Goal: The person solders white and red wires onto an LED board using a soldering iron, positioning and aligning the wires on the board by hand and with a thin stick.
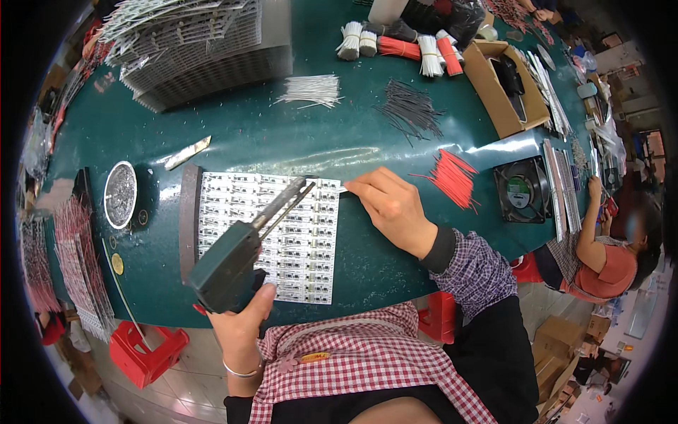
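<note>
My left hand (244,321) is wrapped round the handle of a dark soldering gun (227,263). Its long tip reaches up and right over a white panel of small circuit boards (300,244), near the panel's top right part. The panel lies flat on the green table, its left edge against a dark bar (191,219). At the panel's upper right corner, my right hand (392,205) pinches the end of a short white wire (343,189). Most of that wire is hidden by the fingers or too small to follow.
White (311,90), black (412,109) and red wires (454,180) lie in loose piles. A fan (521,189) and cardboard box (505,88) stand right; a round dish (120,195) sits left. Stacked panels (205,60) rise far left. Another person (611,261) works at right.
</note>
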A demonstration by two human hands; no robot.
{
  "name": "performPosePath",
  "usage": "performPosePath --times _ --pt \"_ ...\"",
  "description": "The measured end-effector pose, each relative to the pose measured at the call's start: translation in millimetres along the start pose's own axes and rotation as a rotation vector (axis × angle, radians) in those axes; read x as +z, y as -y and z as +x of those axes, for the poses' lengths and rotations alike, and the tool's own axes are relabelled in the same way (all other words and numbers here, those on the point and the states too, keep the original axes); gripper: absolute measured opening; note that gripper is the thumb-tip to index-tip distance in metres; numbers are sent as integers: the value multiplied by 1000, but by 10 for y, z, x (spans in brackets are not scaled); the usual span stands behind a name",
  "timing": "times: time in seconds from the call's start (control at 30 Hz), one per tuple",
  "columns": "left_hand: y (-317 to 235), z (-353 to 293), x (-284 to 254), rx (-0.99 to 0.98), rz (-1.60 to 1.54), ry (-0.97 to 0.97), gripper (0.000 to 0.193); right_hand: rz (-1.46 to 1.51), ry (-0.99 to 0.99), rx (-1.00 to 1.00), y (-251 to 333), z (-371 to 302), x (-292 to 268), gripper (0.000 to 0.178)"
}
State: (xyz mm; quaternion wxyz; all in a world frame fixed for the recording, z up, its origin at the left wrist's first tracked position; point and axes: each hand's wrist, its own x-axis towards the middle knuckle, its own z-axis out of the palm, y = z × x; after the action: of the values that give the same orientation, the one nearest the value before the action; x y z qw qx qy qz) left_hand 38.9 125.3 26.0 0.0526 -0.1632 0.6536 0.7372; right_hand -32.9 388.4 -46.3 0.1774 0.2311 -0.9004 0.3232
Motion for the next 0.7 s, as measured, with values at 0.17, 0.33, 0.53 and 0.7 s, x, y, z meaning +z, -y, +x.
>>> performPosePath --times 0.17,0.33,0.53,0.7 --pt "193 5 50 -10 104 -6 39 -117 10 -54 -4 -51 18 29" --pt "357 29 72 104 306 42 35 -172 37 -80 7 -71 24 32" --pt "320 63 149 54 332 43 29 -203 58 -72 16 -59 11 31" --pt "403 83 94 93 371 94 30 -211 63 -67 27 -52 16 32"
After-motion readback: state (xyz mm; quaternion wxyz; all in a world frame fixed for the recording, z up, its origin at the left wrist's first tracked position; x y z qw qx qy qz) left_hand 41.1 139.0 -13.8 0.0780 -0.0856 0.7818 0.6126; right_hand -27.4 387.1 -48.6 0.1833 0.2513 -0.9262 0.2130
